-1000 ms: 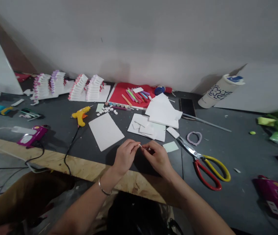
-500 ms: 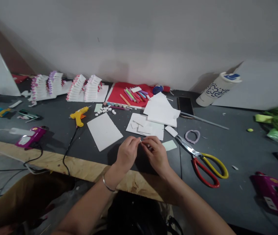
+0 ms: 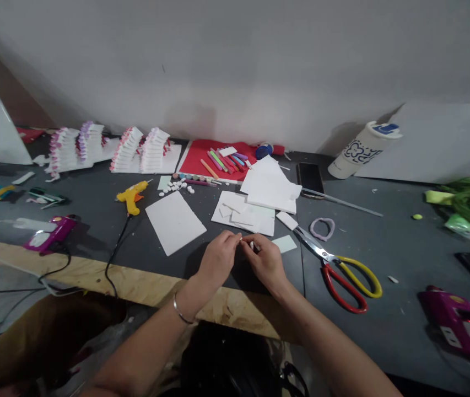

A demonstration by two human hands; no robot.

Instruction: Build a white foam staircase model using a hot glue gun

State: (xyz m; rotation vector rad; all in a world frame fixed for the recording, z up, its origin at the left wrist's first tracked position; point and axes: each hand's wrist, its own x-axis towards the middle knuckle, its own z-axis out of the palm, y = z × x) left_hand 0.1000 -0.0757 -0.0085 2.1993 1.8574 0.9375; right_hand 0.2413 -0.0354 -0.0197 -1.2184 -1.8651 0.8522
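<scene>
While the fingers of the left hand (image 3: pixel 219 258) and right hand (image 3: pixel 266 263) pinch nearly closed on a tiny white piece (image 3: pixel 241 239) left of the scissors (image 3: pixel 325 255), presumably because only fingertips suit its size, the right hand also holds an unclear white bit (image 3: pixel 252 245). Beyond the scissors' tips lie overlapping white foam sheets (image 3: pixel 271 190), likely kept within reach; farther behind the scissors a lidded tumbler (image 3: pixel 356 151) stands, perhaps safely aside.

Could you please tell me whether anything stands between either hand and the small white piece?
Nothing visible does: the left hand and right hand meet at the small white piece. The scissors lie to the right, clear of both hands.
</scene>
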